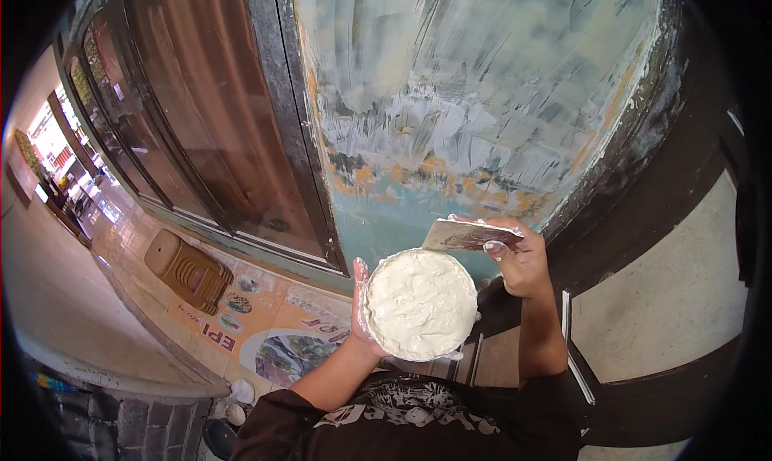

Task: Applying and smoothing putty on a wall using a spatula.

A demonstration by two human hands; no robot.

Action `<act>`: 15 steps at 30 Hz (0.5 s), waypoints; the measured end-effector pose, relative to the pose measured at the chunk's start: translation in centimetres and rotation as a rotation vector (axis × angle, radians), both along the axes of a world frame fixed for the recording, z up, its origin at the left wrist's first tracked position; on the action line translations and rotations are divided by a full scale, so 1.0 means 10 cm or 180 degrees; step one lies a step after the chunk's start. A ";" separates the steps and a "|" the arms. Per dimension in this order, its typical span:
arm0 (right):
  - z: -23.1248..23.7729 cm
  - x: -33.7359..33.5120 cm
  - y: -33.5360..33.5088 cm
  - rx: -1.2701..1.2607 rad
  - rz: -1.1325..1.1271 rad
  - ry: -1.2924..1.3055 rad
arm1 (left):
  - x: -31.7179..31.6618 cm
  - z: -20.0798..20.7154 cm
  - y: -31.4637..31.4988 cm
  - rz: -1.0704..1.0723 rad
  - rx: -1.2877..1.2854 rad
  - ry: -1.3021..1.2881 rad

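My left hand (363, 310) is wrapped round the side of a round tub of white putty (422, 304), held up in front of my body. The putty fills it close to the rim, with a rough, ridged top. Just above the tub's far right edge, my right hand (521, 260) grips a flat scraper blade (466, 235), thumb on the near face and fingers behind it. White smears cover the fingers of both hands. Ahead stands a wall (482, 131) patched with grey-white putty over green and orange paint. The tub's underside is hidden.
Left of the wall is a dark-framed glass window (217, 123) with a brown curtain behind it. A brown plastic stool (186, 270) stands on the floor below, beside a printed banner (265, 332). Dark wooden framing (643, 196) rises on the right. A low brick wall (137, 429) is at lower left.
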State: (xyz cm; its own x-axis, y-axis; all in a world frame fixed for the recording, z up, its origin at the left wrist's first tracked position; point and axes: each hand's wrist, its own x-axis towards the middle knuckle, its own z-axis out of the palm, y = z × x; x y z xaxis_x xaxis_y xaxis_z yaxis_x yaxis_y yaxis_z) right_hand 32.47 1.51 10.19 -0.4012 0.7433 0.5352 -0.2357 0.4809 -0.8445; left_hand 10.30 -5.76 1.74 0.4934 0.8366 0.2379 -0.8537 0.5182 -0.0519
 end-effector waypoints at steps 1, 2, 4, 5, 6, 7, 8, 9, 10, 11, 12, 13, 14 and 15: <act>0.02 0.02 0.02 0.0143 0.0171 -0.0129 | 0.01 0.02 0.00 -0.0079 0.0062 -0.0189; 0.03 0.04 0.03 0.0290 0.0335 -0.0258 | 0.03 0.04 0.00 -0.0165 0.0128 -0.0377; 0.03 0.04 0.07 0.0353 0.0311 -0.0270 | 0.06 0.08 0.01 -0.0139 0.0139 -0.0332; 0.03 0.01 0.11 0.0515 0.0488 -0.0213 | 0.08 0.08 0.02 -0.0161 0.0204 -0.0368; 0.05 -0.03 0.12 0.0677 0.0666 -0.0156 | 0.10 0.08 0.02 -0.0183 0.0270 -0.0403; 0.13 -0.05 0.07 0.0490 0.0726 -0.0167 | 0.09 0.02 0.04 -0.0042 0.0181 -0.0193; 0.16 -0.06 0.07 0.0492 0.0727 -0.0169 | 0.10 0.01 0.04 -0.0008 0.0171 -0.0176; 0.18 -0.06 0.09 0.0586 0.0761 -0.0335 | 0.11 0.02 0.04 -0.0097 0.0165 -0.0248; 0.21 -0.06 0.10 0.0681 0.0796 -0.0500 | 0.12 0.03 0.04 -0.0185 0.0159 -0.0320; 0.26 -0.09 0.09 0.0607 0.0797 -0.0489 | 0.12 0.01 0.04 -0.0182 0.0164 -0.0321; 0.26 -0.09 0.10 0.0611 0.0800 -0.0491 | 0.12 -0.02 0.05 -0.0296 0.0023 -0.0387; 0.26 -0.07 0.11 0.0558 0.0836 -0.0518 | 0.12 -0.04 0.05 -0.0409 -0.0119 -0.0453; 0.26 -0.07 0.13 0.0512 0.0886 -0.0545 | 0.11 -0.05 0.05 -0.0391 -0.0108 -0.0457; 0.22 -0.06 0.16 0.0521 0.0904 -0.0549 | 0.11 -0.05 0.04 -0.0357 -0.0141 -0.0372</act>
State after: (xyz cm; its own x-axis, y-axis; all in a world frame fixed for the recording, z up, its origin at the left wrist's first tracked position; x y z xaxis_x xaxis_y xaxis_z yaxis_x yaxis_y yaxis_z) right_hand 31.92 3.15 12.41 -0.6739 0.4996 0.5443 -0.2400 0.5488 -0.8008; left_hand 11.37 -5.36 1.21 0.5555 0.7887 0.2634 -0.7773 0.6050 -0.1723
